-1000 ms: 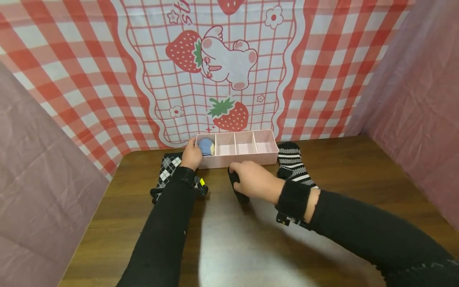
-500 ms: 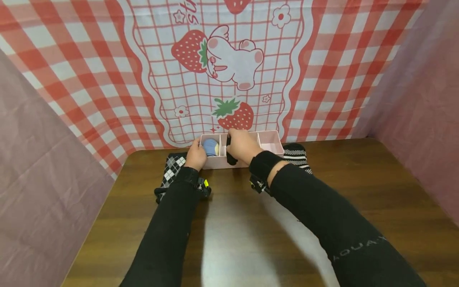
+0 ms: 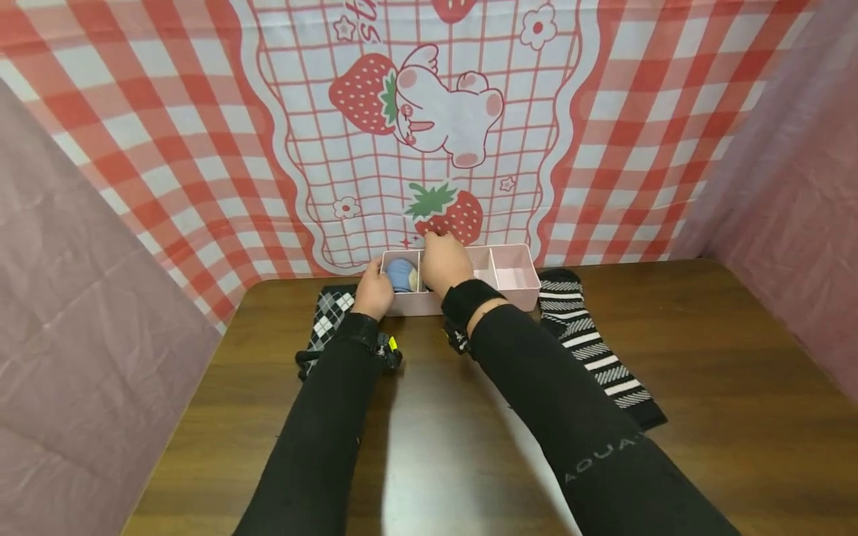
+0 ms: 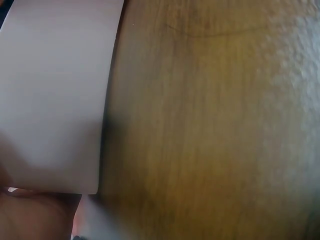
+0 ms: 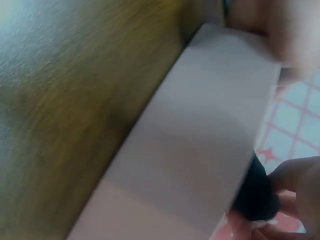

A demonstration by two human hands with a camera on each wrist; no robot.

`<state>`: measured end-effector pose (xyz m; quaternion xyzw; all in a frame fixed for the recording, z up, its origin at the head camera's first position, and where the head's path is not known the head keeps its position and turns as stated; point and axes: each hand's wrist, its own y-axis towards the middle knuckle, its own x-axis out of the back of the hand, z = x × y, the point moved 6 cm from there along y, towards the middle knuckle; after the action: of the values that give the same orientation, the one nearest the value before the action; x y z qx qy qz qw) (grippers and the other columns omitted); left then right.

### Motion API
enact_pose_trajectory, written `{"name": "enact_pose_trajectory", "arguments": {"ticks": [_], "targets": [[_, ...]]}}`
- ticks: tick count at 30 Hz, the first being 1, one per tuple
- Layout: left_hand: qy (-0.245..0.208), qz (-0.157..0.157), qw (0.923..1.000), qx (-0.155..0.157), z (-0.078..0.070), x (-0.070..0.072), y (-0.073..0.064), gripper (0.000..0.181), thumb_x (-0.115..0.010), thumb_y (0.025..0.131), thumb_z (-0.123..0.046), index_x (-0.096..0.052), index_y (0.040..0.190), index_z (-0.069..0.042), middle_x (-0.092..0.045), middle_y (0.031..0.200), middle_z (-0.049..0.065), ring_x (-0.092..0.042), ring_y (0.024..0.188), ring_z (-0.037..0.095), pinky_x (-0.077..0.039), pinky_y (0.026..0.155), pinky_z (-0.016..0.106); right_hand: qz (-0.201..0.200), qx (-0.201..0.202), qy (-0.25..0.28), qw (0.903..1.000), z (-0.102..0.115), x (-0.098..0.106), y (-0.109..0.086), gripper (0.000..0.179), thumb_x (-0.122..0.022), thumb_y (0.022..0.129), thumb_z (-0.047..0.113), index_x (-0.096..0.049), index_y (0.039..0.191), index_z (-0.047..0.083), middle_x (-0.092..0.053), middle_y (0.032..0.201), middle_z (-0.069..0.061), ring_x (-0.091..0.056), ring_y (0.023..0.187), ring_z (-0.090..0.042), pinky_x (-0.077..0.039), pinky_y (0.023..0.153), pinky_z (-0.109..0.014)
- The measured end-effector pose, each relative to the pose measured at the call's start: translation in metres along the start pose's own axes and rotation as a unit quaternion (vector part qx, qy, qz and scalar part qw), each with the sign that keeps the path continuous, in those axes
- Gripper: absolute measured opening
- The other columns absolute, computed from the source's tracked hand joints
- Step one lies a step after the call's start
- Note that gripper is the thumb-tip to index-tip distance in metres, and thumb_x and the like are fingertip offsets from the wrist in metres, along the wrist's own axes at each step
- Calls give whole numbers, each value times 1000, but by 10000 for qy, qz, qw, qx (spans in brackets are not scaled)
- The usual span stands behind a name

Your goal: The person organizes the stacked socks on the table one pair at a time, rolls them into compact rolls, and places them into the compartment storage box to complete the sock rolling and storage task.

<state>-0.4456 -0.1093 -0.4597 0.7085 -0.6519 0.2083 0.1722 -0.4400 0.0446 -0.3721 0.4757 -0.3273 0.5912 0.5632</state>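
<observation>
A pink divided storage box (image 3: 412,304) stands at the back of the table. My left hand (image 3: 373,292) grips its left end, with fingers at the corner. A rolled blue sock (image 3: 400,275) with a cream patch sits in the leftmost compartment. Over the second compartment, my right hand (image 3: 447,264) holds a rolled black sock (image 5: 257,192), which it mostly hides in the head view. In the right wrist view that sock is between the fingers and thumb at the box's rim, partly behind the front wall. The rightmost compartment shows its bare pink floor.
A black-and-white striped sock (image 3: 599,350) lies flat to the right of the box. To the left, partly under my left arm, is a grey argyle sock (image 3: 328,316). Right behind the box hangs a red-and-white checked cloth (image 3: 617,149); pink curtains flank the wooden table (image 3: 221,417).
My right hand has carried the black sock from in front of the box up and left to the second compartment. The left hand has stayed on the box's left end.
</observation>
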Motion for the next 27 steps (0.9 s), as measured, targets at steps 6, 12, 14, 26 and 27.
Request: {"name": "enact_pose_trajectory", "arguments": {"ticks": [6, 12, 14, 26, 27], "targets": [[-73, 24, 9999, 89, 3, -1, -1, 50, -24, 112, -21, -32, 161, -13, -40, 160, 15, -39, 145, 33, -36, 114, 51, 524, 37, -858, 9949, -10, -27, 9, 22, -56, 101, 13, -76, 96, 7, -75, 98, -13, -71, 83, -29, -58, 71, -49], [-125, 9, 9999, 67, 3, 1, 1, 50, -25, 112, -22, -33, 161, -14, -40, 160, 14, -37, 147, 33, -33, 116, 51, 886, 12, -1018, 9908, -6, -36, 11, 28, -54, 104, 20, -77, 112, 6, -73, 113, -16, -70, 97, -33, -54, 87, -54], [-108, 13, 9999, 62, 2, 0, 1, 50, -25, 112, -22, -33, 161, -14, -40, 160, 14, -37, 147, 34, -33, 117, 51, 1016, -8, -1092, 9888, -6, -36, 9, 29, -54, 104, 21, -76, 114, 6, -73, 116, -16, -69, 101, -34, -52, 93, -56], [-59, -57, 9999, 82, 2, 0, 2, 51, -24, 112, -22, -33, 161, -15, -41, 160, 14, -38, 146, 33, -34, 116, 50, 1490, 245, -1067, 9828, -9, -38, 2, 31, -49, 104, 15, -77, 92, 12, -74, 112, -10, -66, 100, -25, -43, 103, -54], [-50, -56, 9999, 84, 1, 0, 1, 51, -24, 112, -22, -33, 161, -15, -40, 160, 14, -37, 147, 33, -33, 116, 50, 1532, 250, -1073, 9820, -8, -36, 0, 30, -49, 104, 15, -77, 92, 11, -74, 113, -10, -66, 100, -25, -43, 102, -53]]}}
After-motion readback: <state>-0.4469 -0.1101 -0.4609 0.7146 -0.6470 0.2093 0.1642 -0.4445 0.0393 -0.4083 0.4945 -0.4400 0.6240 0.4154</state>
